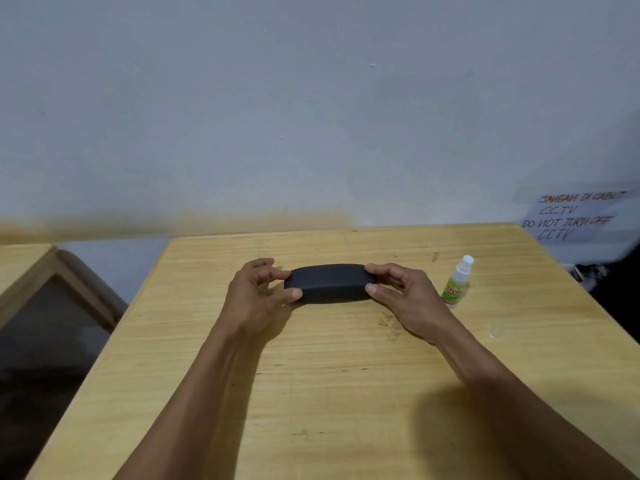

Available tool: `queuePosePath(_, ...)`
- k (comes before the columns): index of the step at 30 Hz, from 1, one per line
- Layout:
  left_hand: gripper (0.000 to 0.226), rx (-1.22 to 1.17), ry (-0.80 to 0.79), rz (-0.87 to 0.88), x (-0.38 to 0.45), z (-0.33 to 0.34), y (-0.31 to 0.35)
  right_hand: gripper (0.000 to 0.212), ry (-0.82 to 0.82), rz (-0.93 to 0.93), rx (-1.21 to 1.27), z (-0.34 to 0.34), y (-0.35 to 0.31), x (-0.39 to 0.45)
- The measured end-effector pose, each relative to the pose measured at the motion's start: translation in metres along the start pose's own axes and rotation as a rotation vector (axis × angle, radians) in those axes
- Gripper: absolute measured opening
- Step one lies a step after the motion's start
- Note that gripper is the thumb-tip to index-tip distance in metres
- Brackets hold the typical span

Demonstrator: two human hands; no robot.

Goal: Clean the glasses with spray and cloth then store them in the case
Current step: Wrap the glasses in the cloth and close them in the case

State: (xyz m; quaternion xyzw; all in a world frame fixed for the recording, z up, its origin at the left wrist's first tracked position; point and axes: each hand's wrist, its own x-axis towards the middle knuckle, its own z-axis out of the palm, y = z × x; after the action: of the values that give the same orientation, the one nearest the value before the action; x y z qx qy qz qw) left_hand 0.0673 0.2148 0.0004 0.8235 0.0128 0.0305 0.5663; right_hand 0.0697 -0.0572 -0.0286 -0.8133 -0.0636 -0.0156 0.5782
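A black oblong glasses case (329,283) lies closed on the wooden table (311,393), toward its far side. My left hand (258,292) pinches the case's left end between thumb and fingers. At the other end my right hand (403,294) grips the case the same way. A small spray bottle (457,283) with a white cap and a green label stands upright just right of my right hand. No glasses and no cloth are in view.
The table's far edge meets a grey wall. A paper sign (571,216) with handwritten red text hangs at the right. To the left, beyond a gap, stands a second wooden piece of furniture (31,271) with a dark panel.
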Motion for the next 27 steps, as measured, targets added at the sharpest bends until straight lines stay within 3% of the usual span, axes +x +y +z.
queuePosePath(5,0.045,-0.049,-0.005,0.045,-0.015,0.005,0.002,0.044,0.023,0.011,0.008,0.008,0.004,-0.006)
queuePosePath(10,0.051,0.146,0.095,0.117,-0.021,0.008,-0.006,0.057,0.129,-0.026,-0.134,0.021,0.005,-0.013)
queuePosePath(16,0.054,0.315,0.189,0.105,-0.027,0.018,-0.005,0.054,0.205,-0.073,-0.233,0.028,0.001,-0.016)
queuePosePath(27,0.045,0.283,0.246,0.137,0.008,0.025,-0.004,0.048,0.298,-0.171,-0.282,0.029,-0.004,0.01)
